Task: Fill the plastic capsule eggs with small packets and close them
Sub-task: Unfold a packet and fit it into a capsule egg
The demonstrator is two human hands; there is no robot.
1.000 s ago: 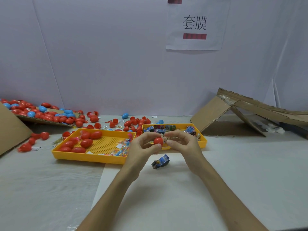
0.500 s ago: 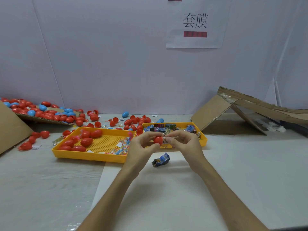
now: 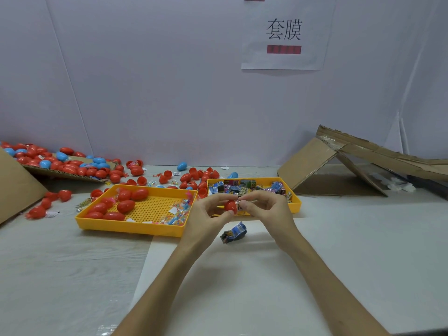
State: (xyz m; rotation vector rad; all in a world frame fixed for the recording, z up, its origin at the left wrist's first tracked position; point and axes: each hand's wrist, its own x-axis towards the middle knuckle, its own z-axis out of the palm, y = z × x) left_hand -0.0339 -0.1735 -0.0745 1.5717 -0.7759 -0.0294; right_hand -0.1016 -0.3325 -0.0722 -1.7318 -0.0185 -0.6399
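Note:
My left hand [image 3: 208,214] holds a red capsule egg half [image 3: 230,206] between thumb and fingers, just in front of the right-hand yellow tray. My right hand [image 3: 266,209] pinches a small shiny packet [image 3: 238,205] against the egg's opening; most of the packet is hidden by my fingers. A blue packet [image 3: 234,232] lies on the white sheet just below my hands. The right yellow tray [image 3: 297,204] holds several coloured packets. The left yellow tray [image 3: 131,226] holds several red eggs and small clear packets.
Loose red and blue eggs [image 3: 169,175] are scattered behind the trays and piled on a cardboard flap [image 3: 60,174] at far left. Folded cardboard [image 3: 339,161] leans at the back right. A paper sign [image 3: 283,32] hangs on the white wall.
My hands stay together at the same spot; the right fingers have shifted slightly on the packet at the egg. The view has tilted a little.

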